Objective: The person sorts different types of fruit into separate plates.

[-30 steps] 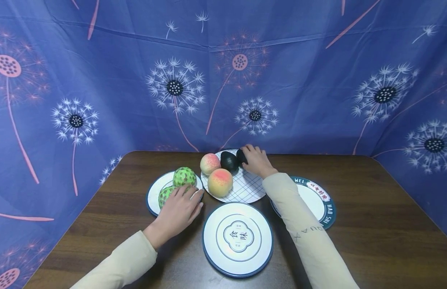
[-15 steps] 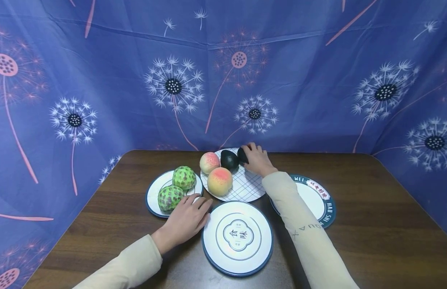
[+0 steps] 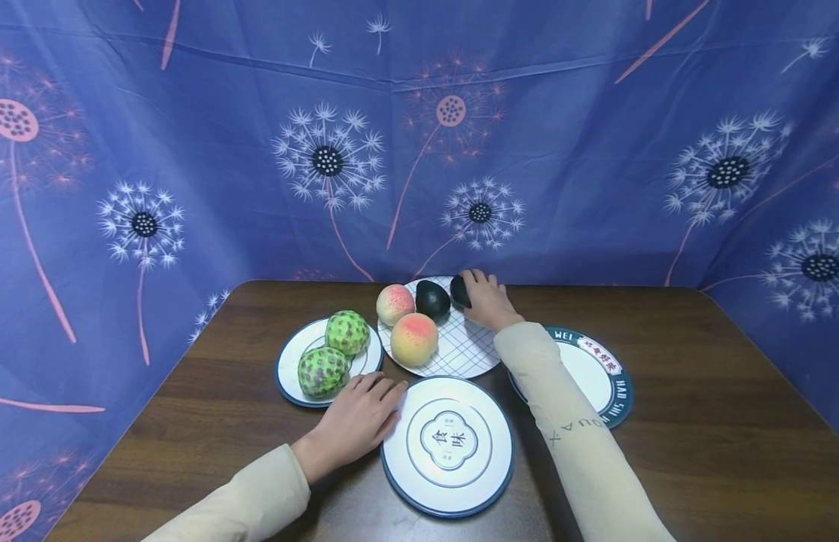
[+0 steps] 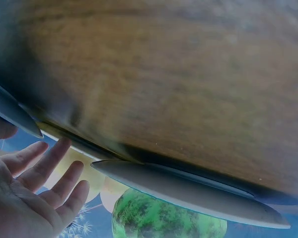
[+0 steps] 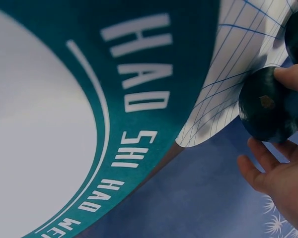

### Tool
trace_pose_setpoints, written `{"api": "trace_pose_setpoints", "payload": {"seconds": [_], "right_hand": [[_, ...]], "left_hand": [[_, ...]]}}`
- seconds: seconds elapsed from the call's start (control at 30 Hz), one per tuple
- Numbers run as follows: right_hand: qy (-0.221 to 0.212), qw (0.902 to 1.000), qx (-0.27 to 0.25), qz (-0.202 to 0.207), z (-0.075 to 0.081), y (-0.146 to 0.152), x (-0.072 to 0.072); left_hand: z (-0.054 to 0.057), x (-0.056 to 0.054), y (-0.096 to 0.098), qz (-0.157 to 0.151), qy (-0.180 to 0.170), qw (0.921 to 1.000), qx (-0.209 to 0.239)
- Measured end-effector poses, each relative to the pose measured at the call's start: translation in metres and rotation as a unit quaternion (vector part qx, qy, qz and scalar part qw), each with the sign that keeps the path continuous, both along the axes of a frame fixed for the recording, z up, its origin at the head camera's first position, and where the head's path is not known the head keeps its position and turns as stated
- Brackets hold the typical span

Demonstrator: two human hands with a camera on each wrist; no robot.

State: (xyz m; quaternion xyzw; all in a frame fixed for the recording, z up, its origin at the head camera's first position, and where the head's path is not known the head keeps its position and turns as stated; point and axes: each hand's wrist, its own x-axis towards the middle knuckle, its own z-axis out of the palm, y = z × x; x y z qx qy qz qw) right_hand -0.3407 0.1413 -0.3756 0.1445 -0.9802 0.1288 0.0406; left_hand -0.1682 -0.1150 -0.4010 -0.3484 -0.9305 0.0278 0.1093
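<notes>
Holding nothing, the left hand has its relaxed fingers between the green fruits' plate, ahead and leftward of them, and the front plate at their right. Whether they touch the front plate is hard to tell; a nudge leftward could set the round green fruits rolling. Beyond those fingers, two peaches sit on the checked plate. At its far edge the right hand grasps a black avocado between thumb and fingers; its smooth skin could slip, or it might knock the other avocado, left of the fingers. The sleeve, behind those fingers, could drag the green-rimmed plate. Beneath both hands is a brown wooden table; beyond the fingers hangs a blue dandelion cloth.
</notes>
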Motion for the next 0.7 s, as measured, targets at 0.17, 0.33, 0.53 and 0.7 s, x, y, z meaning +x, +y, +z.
{"api": "trace_pose_setpoints", "payload": {"seconds": [0.17, 0.33, 0.53, 0.7], "right_hand": [[0.001, 0.9999, 0.009, -0.006, -0.0012, 0.0009, -0.0005], [-0.002, 0.9999, 0.014, -0.006, -0.0017, 0.0017, -0.0003], [-0.011, 0.9998, 0.012, -0.006, -0.0019, 0.0016, 0.0001], [-0.007, 1.0, 0.004, -0.003, -0.0023, 0.0002, -0.0001]], "left_hand": [[-0.0007, 0.0001, 0.0007, -0.012, 0.007, 0.9999, 0.003], [0.0002, 0.0008, 0.0017, -0.02, 0.0, 0.9998, -0.005], [0.002, 0.0019, 0.0022, -0.024, -0.015, 0.9995, -0.016], [0.0016, 0.0016, 0.0018, -0.03, -0.015, 0.9993, -0.018]]}}
